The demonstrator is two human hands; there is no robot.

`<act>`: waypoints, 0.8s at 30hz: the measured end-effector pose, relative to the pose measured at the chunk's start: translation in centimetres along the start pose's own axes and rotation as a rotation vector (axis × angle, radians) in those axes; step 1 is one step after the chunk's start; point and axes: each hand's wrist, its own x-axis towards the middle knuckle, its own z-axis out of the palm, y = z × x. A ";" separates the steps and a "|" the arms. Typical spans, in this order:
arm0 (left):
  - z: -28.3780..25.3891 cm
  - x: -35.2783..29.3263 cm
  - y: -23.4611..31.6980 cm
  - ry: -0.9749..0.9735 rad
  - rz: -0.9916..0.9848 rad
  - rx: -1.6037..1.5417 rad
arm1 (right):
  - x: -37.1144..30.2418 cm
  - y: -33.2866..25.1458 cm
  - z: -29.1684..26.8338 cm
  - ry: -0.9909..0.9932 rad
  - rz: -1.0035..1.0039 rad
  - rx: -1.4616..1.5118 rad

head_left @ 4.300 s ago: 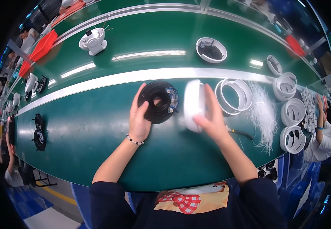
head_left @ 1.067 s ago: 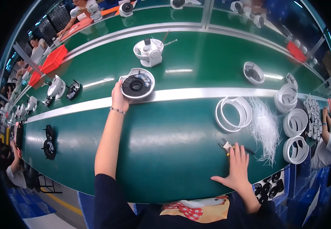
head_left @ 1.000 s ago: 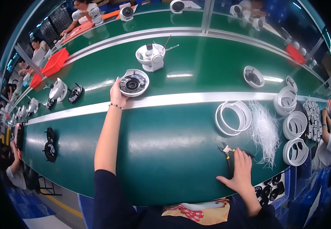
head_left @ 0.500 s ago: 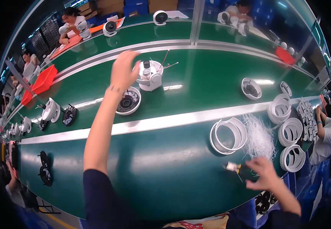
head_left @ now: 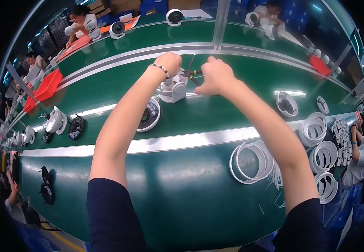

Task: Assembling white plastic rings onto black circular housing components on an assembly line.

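Note:
My right hand (head_left: pixel 219 76) grips a pair of cutting pliers (head_left: pixel 194 73) with black and yellow handles, spread apart. Their jaws point left, at the top of a white camera housing (head_left: pixel 175 93) standing on the far green belt. Closed fingers of my left hand (head_left: pixel 169 64) are over that housing's upper rim; what they pinch, if anything, is hidden. A thin wire (head_left: pixel 191 61) sticks up between my hands. Just in front of the housing, partly behind my left forearm, lies a round white shell (head_left: pixel 157 117) with a black part inside.
White rings (head_left: pixel 252 163) lie right of centre beside thin white plastic strips (head_left: pixel 276 176). More white rings (head_left: pixel 324 157) are stacked further right. Black round parts (head_left: pixel 47 187) and a white housing (head_left: pixel 56 121) stand left. A metal post (head_left: pixel 220 25) rises behind the belt.
My right hand has brought the pliers from beside the plastic strips up to the white housing. My left hand has moved right and closed at the housing's top.

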 end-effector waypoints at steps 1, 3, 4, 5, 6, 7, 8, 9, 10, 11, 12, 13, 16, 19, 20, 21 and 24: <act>0.2 0.0 -0.1 -0.019 0.026 0.018 | 0.3 -0.4 0.7 0.009 -0.003 -0.028; 0.5 0.3 -0.5 -0.039 0.053 0.034 | 1.0 -0.7 1.7 0.005 0.010 -0.067; 0.6 0.3 -0.5 -0.038 0.048 0.007 | 1.2 -0.9 1.9 0.000 0.014 -0.066; 0.8 0.3 -0.4 -0.036 0.043 -0.020 | 1.4 -1.1 2.0 0.003 0.037 -0.063; 0.8 0.3 -0.4 -0.040 0.047 -0.024 | 1.5 -1.2 2.1 0.006 0.060 -0.060; 0.4 0.4 0.0 -0.066 0.032 -0.037 | 1.6 -1.2 2.3 0.003 0.065 -0.063; 0.1 0.4 0.3 -0.092 0.016 -0.049 | 1.7 -1.1 2.6 -0.003 0.063 -0.053; 0.0 0.4 0.5 -0.091 0.027 -0.052 | 1.8 -1.1 2.8 -0.008 0.061 -0.043; 0.0 0.3 0.3 -0.091 0.024 -0.051 | 1.7 -1.3 2.8 -0.009 0.059 -0.043; 0.1 0.2 0.1 -0.081 0.033 -0.036 | 1.4 -1.4 2.8 -0.006 0.049 -0.010; 0.1 0.0 -0.2 -0.070 0.041 -0.021 | 1.1 -1.4 2.7 -0.005 0.039 0.022; 0.2 -0.4 -0.1 0.001 0.064 -0.034 | 0.6 -1.1 2.7 -0.011 0.041 0.018; -1.7 -2.9 -0.1 0.449 0.056 -0.222 | -1.6 0.1 1.7 0.198 0.052 0.107; -3.7 -7.6 2.3 0.873 -0.093 -0.701 | -5.0 1.8 -0.7 0.496 0.069 0.244; -3.2 -9.5 4.2 0.962 -0.075 -0.813 | -6.8 1.8 -2.4 0.479 0.236 0.484; -2.4 -10.9 6.2 0.938 -0.020 -0.985 | -7.7 4.7 -2.4 0.542 0.173 0.730; -2.6 -15.3 11.6 0.809 -0.022 -1.263 | -9.9 4.0 -9.0 0.639 0.117 0.869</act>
